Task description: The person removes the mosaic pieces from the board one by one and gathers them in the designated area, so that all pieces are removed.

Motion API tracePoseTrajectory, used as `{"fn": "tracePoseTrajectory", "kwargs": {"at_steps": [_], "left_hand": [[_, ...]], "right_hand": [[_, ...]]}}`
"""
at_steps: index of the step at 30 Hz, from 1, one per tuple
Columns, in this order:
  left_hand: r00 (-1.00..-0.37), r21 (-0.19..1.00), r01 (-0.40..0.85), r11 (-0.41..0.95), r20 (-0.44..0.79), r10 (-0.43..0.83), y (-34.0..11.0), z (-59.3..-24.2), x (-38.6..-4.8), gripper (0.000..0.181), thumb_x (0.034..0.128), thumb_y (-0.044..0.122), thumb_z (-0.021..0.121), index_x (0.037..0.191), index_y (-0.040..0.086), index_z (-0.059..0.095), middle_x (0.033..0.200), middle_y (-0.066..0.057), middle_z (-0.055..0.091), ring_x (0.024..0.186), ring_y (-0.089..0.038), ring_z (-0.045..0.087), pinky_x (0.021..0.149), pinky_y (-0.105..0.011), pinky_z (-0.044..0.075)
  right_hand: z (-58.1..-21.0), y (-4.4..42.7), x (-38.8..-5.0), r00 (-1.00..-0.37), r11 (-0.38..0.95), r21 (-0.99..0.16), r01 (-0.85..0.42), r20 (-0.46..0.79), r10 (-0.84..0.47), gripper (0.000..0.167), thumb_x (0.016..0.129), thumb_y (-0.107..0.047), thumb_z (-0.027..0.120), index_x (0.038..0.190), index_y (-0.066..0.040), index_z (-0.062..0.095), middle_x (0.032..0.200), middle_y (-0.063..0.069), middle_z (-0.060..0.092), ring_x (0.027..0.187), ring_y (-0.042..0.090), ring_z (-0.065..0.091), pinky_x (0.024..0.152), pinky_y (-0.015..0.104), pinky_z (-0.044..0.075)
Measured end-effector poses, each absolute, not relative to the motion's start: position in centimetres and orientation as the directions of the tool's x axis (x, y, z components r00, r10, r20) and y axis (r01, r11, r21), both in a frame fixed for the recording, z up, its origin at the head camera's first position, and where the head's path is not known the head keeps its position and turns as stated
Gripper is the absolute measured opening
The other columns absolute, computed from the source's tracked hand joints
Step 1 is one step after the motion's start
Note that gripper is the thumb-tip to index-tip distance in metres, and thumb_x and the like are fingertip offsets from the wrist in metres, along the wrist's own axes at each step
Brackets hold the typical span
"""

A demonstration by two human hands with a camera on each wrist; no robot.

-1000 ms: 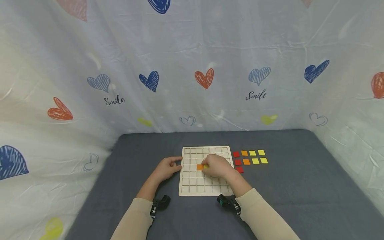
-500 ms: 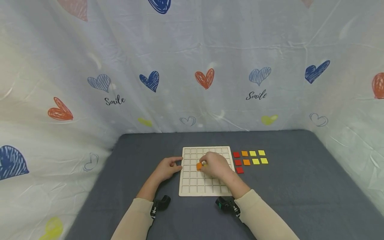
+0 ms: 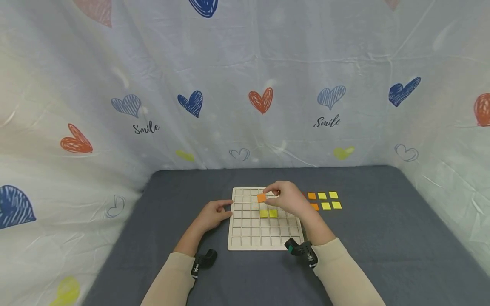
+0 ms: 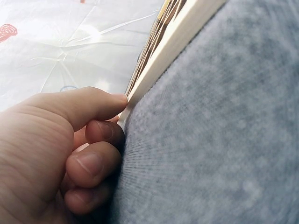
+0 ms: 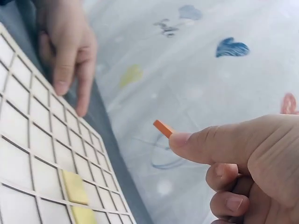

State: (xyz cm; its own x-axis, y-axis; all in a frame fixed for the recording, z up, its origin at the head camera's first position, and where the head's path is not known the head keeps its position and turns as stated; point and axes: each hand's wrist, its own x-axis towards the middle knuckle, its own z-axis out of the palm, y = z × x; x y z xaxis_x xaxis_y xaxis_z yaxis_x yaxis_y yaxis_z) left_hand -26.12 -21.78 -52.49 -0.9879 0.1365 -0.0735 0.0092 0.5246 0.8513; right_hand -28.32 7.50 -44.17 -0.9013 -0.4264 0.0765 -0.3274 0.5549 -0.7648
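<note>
My right hand [image 3: 289, 199] pinches a square orange tile [image 3: 261, 198] between thumb and forefinger, held up off the wooden grid board [image 3: 245, 243]. In the right wrist view the orange tile [image 5: 162, 128] is seen edge-on, tilted. Two yellow tiles [image 3: 264, 213] sit side by side in cells near the middle of the board. At the board's left edge, my left hand [image 3: 212, 214] touches the rim with extended thumb and forefinger. The left wrist view shows the thumb [image 4: 100, 103] against the board's side, the other fingers bent below it.
Right of the board lie orange tiles [image 3: 311, 196] and several yellow tiles [image 3: 326, 205] on the dark grey cloth [image 3: 367, 238]. A sliver of red [image 3: 304, 195] shows behind my right hand. A curtain [image 3: 229, 63] printed with hearts hangs behind the table.
My right hand has lifted the orange tile out of its cell beside the yellow tiles and moved it up and right. The two yellow tiles have come into view. My left hand has stayed put.
</note>
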Motion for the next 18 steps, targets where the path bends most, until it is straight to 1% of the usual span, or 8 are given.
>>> {"fn": "tracePoseTrajectory", "kwargs": {"at_steps": [5, 9, 12, 16, 18], "left_hand": [[-0.988, 0.849, 0.010, 0.528, -0.072, 0.134, -21.8, -52.4, -26.1, 0.046, 0.0954, 0.014, 0.075, 0.141, 0.010, 0.065, 0.055, 0.001, 0.048, 0.043, -0.010, 0.033, 0.045, -0.029, 0.031], [-0.988, 0.849, 0.014, 0.529, -0.069, 0.136, -21.8, -52.5, -26.1, 0.047, 0.0952, 0.014, 0.075, 0.141, 0.009, 0.064, 0.055, 0.002, 0.048, 0.043, -0.010, 0.033, 0.045, -0.028, 0.031], [-0.988, 0.849, 0.015, 0.528, -0.068, 0.136, -21.8, -52.5, -26.1, 0.047, 0.0954, 0.015, 0.075, 0.141, 0.009, 0.064, 0.055, 0.002, 0.048, 0.043, -0.009, 0.032, 0.045, -0.027, 0.031], [-0.989, 0.852, 0.013, 0.523, -0.067, 0.133, -21.8, -52.5, -26.1, 0.048, 0.0955, 0.015, 0.075, 0.141, 0.009, 0.064, 0.055, 0.002, 0.048, 0.042, -0.009, 0.032, 0.045, -0.027, 0.031], [-0.989, 0.853, 0.011, 0.521, -0.069, 0.133, -21.8, -52.5, -26.1, 0.048, 0.0956, 0.014, 0.075, 0.142, 0.009, 0.064, 0.055, 0.002, 0.048, 0.043, -0.009, 0.032, 0.045, -0.027, 0.031]], "right_hand": [[-43.5, 9.1, -28.9, -0.910, 0.517, -0.796, -0.315, 0.100, -0.401, 0.028, 0.089, -0.013, 0.082, 0.116, -0.008, 0.077, 0.078, 0.003, 0.037, 0.070, 0.021, 0.035, 0.064, 0.037, 0.033], [-43.0, 10.6, -29.1, -0.921, 0.503, -0.810, -0.301, 0.110, -0.374, 0.030, 0.090, -0.015, 0.081, 0.118, -0.007, 0.076, 0.082, 0.004, 0.041, 0.074, 0.022, 0.038, 0.065, 0.036, 0.034], [-42.5, 11.7, -29.2, -0.932, 0.488, -0.830, -0.270, 0.097, -0.350, 0.032, 0.091, -0.017, 0.081, 0.121, -0.007, 0.075, 0.081, 0.005, 0.044, 0.068, 0.021, 0.037, 0.060, 0.034, 0.035], [-41.9, 13.4, -29.4, -0.950, 0.480, -0.852, -0.211, 0.063, -0.306, 0.034, 0.092, -0.020, 0.080, 0.124, -0.009, 0.074, 0.080, 0.006, 0.045, 0.056, 0.018, 0.031, 0.052, 0.031, 0.033], [-41.7, 14.3, -29.5, -0.956, 0.491, -0.848, -0.202, 0.060, -0.288, 0.036, 0.092, -0.021, 0.080, 0.125, -0.009, 0.073, 0.079, 0.006, 0.045, 0.056, 0.017, 0.030, 0.052, 0.031, 0.033]]}}
